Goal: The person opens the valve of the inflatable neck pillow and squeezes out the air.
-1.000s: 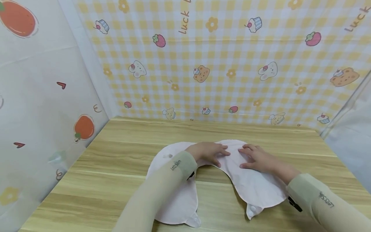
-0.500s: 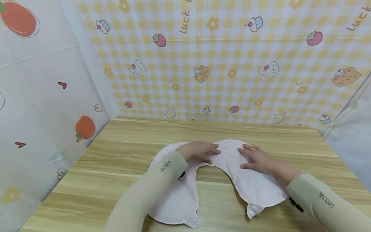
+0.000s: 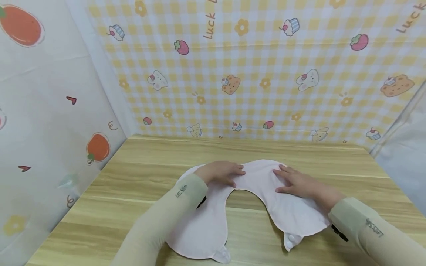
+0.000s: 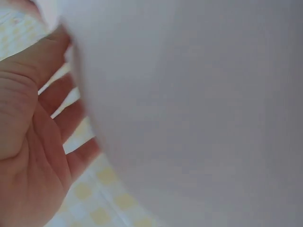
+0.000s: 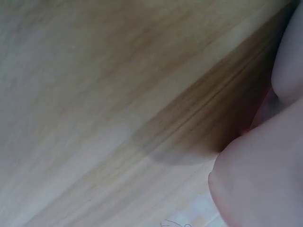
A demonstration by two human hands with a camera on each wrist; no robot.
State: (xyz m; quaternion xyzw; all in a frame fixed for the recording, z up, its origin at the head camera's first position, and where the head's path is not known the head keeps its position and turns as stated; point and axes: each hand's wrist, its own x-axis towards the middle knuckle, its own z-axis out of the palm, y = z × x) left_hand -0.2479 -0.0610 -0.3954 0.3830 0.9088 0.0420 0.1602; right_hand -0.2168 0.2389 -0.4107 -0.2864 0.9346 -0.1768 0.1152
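Note:
A pale pink U-shaped cloth bib (image 3: pixel 263 177) lies on the wooden table, its two ends toward me. Each end has a small tab; round snaps show on the right tab (image 3: pixel 290 241). My left hand (image 3: pixel 221 173) rests on the left part of its curve, fingers spread and fairly straight. In the left wrist view, that hand (image 4: pixel 28 127) has its fingertips at the edge of a pale surface that fills most of the picture. My right hand (image 3: pixel 297 184) rests on the right part of the bib, fingers extended. The right wrist view is blurred and does not show its fingers clearly.
The wooden table (image 3: pixel 149 155) surrounds the bib. A yellow checked cloth (image 3: pixel 266 55) with cartoon prints hangs behind it. To the left hangs a white printed cloth (image 3: pixel 50 122), and at the right edge is another pale cloth (image 3: pixel 406 159).
My left hand has slid to the left along the bib's curve, uncovering more of its middle. The right hand has stayed in place, and the bib lies nearly as before.

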